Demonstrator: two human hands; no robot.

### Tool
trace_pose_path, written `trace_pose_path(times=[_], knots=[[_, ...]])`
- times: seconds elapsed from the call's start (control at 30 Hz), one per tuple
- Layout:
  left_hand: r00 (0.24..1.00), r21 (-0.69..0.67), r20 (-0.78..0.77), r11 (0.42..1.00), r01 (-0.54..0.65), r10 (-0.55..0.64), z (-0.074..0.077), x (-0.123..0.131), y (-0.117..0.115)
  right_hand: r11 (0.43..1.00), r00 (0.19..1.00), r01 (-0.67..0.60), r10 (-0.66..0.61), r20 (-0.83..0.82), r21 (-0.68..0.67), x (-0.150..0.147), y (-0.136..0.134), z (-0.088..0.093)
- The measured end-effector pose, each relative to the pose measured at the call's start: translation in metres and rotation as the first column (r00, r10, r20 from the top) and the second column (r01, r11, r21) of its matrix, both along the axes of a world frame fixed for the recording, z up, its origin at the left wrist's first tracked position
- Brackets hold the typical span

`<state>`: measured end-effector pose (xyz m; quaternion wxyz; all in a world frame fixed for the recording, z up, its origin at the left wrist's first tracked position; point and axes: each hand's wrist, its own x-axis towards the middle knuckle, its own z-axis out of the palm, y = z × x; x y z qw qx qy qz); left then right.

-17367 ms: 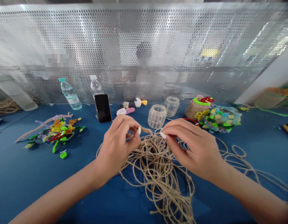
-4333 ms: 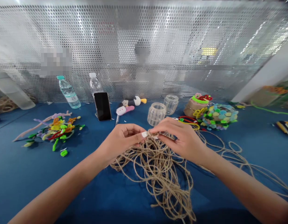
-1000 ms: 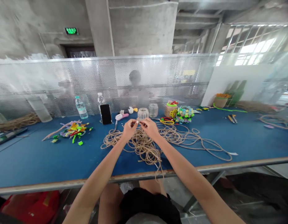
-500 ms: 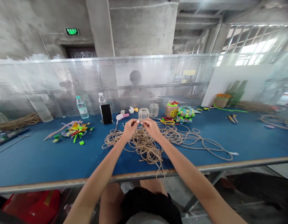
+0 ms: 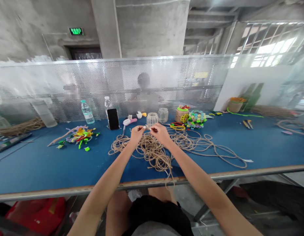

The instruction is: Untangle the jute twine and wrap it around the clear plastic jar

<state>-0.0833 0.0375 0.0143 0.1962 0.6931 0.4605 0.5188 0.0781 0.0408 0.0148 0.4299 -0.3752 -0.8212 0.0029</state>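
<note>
Jute twine (image 5: 152, 154) under both hands (image 5: 163, 134), glass jars (image 5: 152, 118) just beyond

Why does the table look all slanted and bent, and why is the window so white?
In the head view, a very wide lens probably bends the blue table out of shape; in the same view, bright daylight washes out the window.

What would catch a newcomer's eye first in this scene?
The big tangle of jute twine in the middle of the blue worktable stands out first, with the person's left hand and right hand raised just above it. Bright pipe cleaners lie to its left, a cluster of coloured discs sits beyond it to the right, and a perforated metal screen runs behind the table.
</note>
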Motion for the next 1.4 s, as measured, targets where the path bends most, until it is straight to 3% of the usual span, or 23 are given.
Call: trace_pose_path(times=[0.33, 0.53, 0.77, 0.9, 1.03, 1.17, 1.4], knots=[[0.971, 0.2, -0.235, 0.98, -0.007, 0.054, 0.005, 0.001, -0.017, 0.999, 1.0, -0.017, 0.017, 0.014, -0.033, 0.004, -0.001, 0.003], [0.963, 0.253, -0.232, 0.964, -0.075, 0.136, 0.001, -0.001, -0.01, 0.998, 0.999, -0.021, 0.019, -0.036, -0.065, 0.003, -0.003, 0.004], [0.967, 0.254, -0.23, 0.966, -0.049, 0.11, 0.003, 0.007, -0.018, 0.99, 0.992, -0.061, 0.046, -0.116, -0.131, 0.003, -0.005, 0.005], [0.979, 0.189, -0.181, 0.98, -0.064, 0.099, 0.001, 0.01, -0.015, 0.979, 0.966, -0.074, 0.023, -0.256, -0.192, 0.0, -0.007, 0.004], [0.994, 0.077, -0.092, 0.995, -0.058, 0.065, -0.005, 0.015, -0.007, 0.941, 0.898, -0.132, -0.019, -0.439, -0.31, -0.004, -0.001, 0.002], [1.0, 0.001, -0.014, 1.0, -0.025, 0.025, -0.008, 0.016, -0.005, 0.87, 0.82, -0.251, -0.042, -0.571, -0.425, -0.002, 0.004, 0.003], [1.0, 0.063, -0.012, 0.998, 0.01, -0.01, 0.0, 0.01, -0.011, 0.78, 0.751, -0.384, -0.048, -0.659, -0.494, 0.006, -0.003, 0.01]])
